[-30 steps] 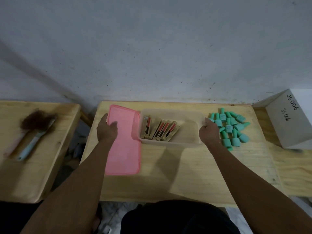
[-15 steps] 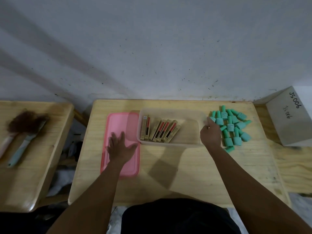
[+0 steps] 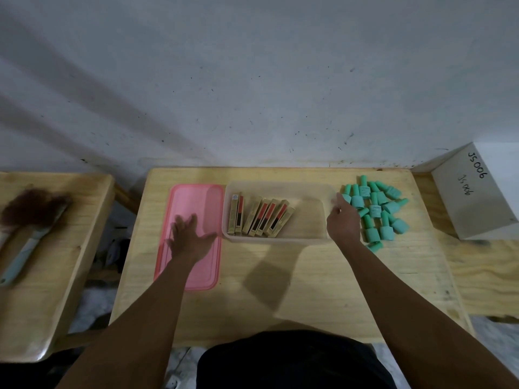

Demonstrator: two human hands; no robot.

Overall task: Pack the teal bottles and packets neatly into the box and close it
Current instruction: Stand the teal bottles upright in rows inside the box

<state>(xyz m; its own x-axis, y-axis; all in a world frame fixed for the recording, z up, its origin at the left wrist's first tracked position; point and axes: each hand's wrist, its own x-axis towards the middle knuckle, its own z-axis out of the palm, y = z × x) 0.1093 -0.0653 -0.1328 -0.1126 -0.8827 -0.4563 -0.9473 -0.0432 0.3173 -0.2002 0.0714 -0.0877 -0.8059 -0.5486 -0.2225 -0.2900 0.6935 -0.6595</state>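
A clear plastic box (image 3: pixel 280 239) sits at the middle of the wooden table, with several gold-and-red packets (image 3: pixel 259 217) leaning in its left half. Its right half holds nothing. Just right of the box lies a pile of several teal bottles (image 3: pixel 377 210). The pink lid (image 3: pixel 193 197) lies flat on the table, left of the box. My left hand (image 3: pixel 191 237) rests on the lid with fingers spread. My right hand (image 3: pixel 343 221) is at the box's right wall, its fingers curled at the rim, beside the bottles.
A white carton marked "JS006" (image 3: pixel 477 197) stands at the far right on a lower board. A brush with a teal handle (image 3: pixel 26 228) lies on a separate table to the left. A grey wall runs behind the table.
The lid, held up at its far end one second ago, now lies flat. My left hand has slid nearer along it and spread its fingers. My right hand has stayed at the box's right rim.
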